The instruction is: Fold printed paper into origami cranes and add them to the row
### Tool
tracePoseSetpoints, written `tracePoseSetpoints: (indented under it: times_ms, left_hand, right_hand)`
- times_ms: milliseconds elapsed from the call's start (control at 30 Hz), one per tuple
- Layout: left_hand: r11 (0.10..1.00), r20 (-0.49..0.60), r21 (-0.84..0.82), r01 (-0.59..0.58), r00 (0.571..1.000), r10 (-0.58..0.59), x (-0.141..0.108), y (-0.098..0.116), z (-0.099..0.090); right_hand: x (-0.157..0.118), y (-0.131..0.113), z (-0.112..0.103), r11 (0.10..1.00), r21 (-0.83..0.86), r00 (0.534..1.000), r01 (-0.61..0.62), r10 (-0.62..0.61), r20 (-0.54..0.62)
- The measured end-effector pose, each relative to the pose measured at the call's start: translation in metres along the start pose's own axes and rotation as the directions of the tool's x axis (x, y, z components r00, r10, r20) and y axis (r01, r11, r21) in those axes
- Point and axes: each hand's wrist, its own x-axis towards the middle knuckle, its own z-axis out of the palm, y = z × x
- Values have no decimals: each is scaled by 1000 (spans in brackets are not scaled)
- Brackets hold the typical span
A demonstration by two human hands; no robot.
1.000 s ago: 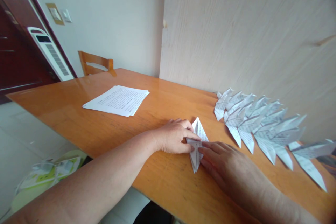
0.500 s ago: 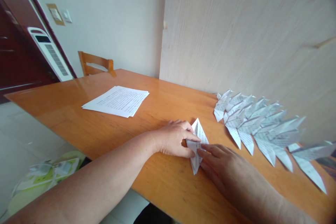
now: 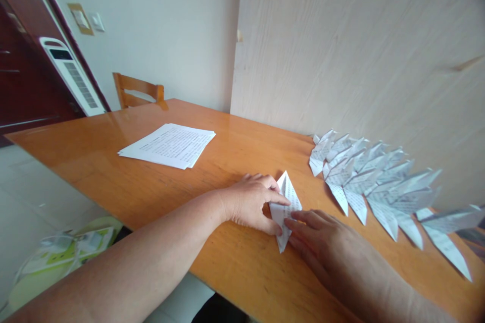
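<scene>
A diamond-shaped piece of folded printed paper (image 3: 290, 197) lies on the wooden table, its points facing away from me and toward me. My left hand (image 3: 253, 204) holds it down from the left, with the index finger across its middle and the thumb on the lower part. From the right, my right hand (image 3: 322, 234) presses its fingertips on the paper's lower right edge, the fingers close together. That hand's thumb is hidden.
A stack of printed sheets (image 3: 168, 146) rests on the table (image 3: 94, 146) at left. Several folded paper pieces (image 3: 379, 171) stand in overlapping rows along the right, by a wooden panel (image 3: 341, 50). Behind the table is a chair (image 3: 138, 88). A power strip (image 3: 56, 257) is lower left.
My right fingertips have shifted slightly toward the paper's right edge, showing more of its printed middle. My left hand stays almost in place.
</scene>
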Motion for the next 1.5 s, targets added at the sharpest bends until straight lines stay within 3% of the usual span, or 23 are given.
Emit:
tracePoseSetpoints:
  times_ms: [167, 400, 533, 833, 1500]
  left_hand:
    - [1000, -12, 12, 2, 1000, -2, -1, 0, 1]
    - [1000, -4, 4, -8, 1000, 8, -1, 0, 0]
    - [1000, 12, 6, 6, 1000, -7, -1, 2, -1]
    - [1000, -8, 9, -7, 1000, 7, -2, 0, 2]
    - [1000, 31, 22, 19, 999, -20, -3, 5, -3]
  right_hand:
    - [-4, 4, -3, 999, 14, 997, -38, 39, -66]
    - [-8, 4, -9, 996, -39, 997, -78, 77, -13]
    - [-10, -4, -19, 997, 64, 999, -40, 39, 20]
    - [-11, -28, -36, 993, 119, 998, -15, 9, 55]
    - [-7, -31, -33, 995, 102, 1000, 0, -2, 19]
